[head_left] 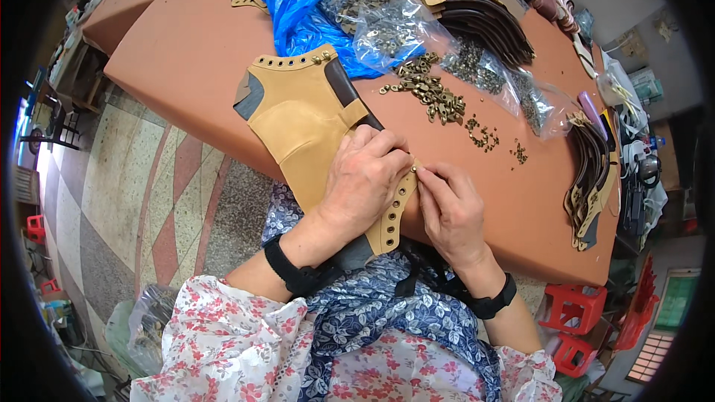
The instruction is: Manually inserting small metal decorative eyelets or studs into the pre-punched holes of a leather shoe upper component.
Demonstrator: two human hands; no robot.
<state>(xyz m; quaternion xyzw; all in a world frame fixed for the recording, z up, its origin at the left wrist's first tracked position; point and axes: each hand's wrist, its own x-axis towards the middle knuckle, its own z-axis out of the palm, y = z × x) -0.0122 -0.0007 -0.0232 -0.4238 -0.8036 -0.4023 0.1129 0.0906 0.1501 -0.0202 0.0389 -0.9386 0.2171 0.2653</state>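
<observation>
A tan leather boot upper (294, 123) with dark grey and brown panels lies across the table's near edge and my lap. Rows of eyelet holes run along two of its edges, and a couple of brass lace hooks (320, 58) sit at the far row. My left hand (365, 179) is closed on the upper beside the near eyelet strip. At the top of that strip, the thumb and fingers of my right hand (453, 208) pinch together beside a small brass fitting (414, 169). Their fingertips partly cover it.
Brass lace hooks (432, 93) lie in a loose pile, with smaller rivet-like parts (482, 136) nearby. Behind are a blue bag (298, 11), clear bags of metal parts (387, 22) and stacked leather uppers (484, 26). More uppers (585, 179) hang together at right, above red stools (572, 309).
</observation>
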